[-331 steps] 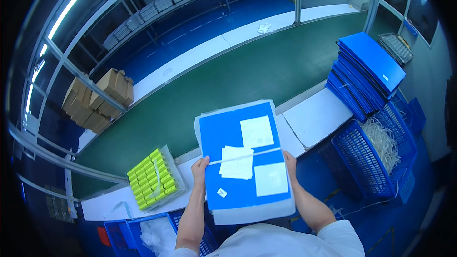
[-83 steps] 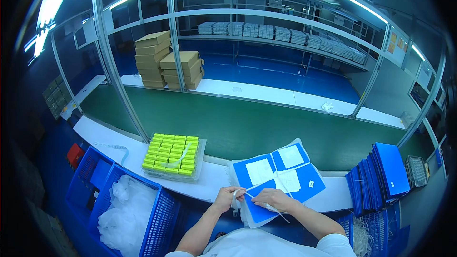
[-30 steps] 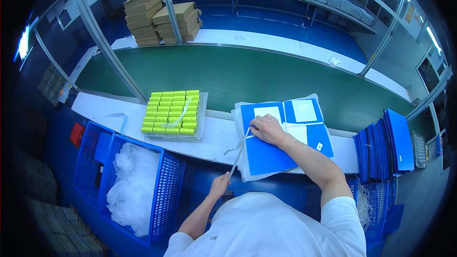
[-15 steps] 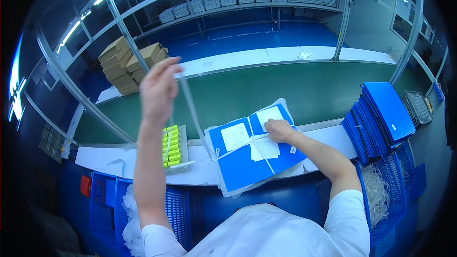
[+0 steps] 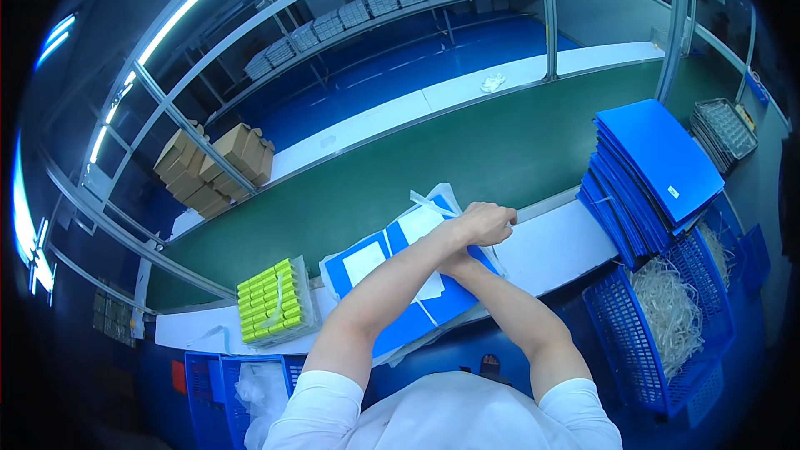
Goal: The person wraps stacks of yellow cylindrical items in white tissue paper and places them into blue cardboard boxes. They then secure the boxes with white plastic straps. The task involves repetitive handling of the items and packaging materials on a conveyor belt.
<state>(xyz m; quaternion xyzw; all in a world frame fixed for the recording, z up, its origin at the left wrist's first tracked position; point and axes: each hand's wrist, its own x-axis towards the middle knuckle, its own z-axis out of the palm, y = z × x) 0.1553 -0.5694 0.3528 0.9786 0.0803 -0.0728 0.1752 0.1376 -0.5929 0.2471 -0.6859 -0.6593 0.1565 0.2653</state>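
Observation:
A flat blue bundle (image 5: 400, 329) in clear plastic film lies tilted on the white bench edge before me. White papers (image 5: 364, 262) lie on top, and a white strap (image 5: 433, 205) crosses it. My left arm reaches over my right. Closed, my left hand (image 5: 489, 223) is at the bundle's far right corner, with the strap running up to it. Beneath my left wrist, my right hand (image 5: 455, 262) rests on the bundle; its fingers are mostly hidden.
Bright yellow-green small items (image 5: 271, 302) stand packed on the left. At right are stacked blue sheets (image 5: 654, 162) and a blue basket (image 5: 612, 329) of clear strips. A green belt (image 5: 375, 171) runs beyond the bench; cardboard boxes (image 5: 237, 158) stand at far left.
My left hand has come down from the upper left with the strap and crossed over to the right. My right hand has stayed on the bundle, now under my left arm. The view has turned.

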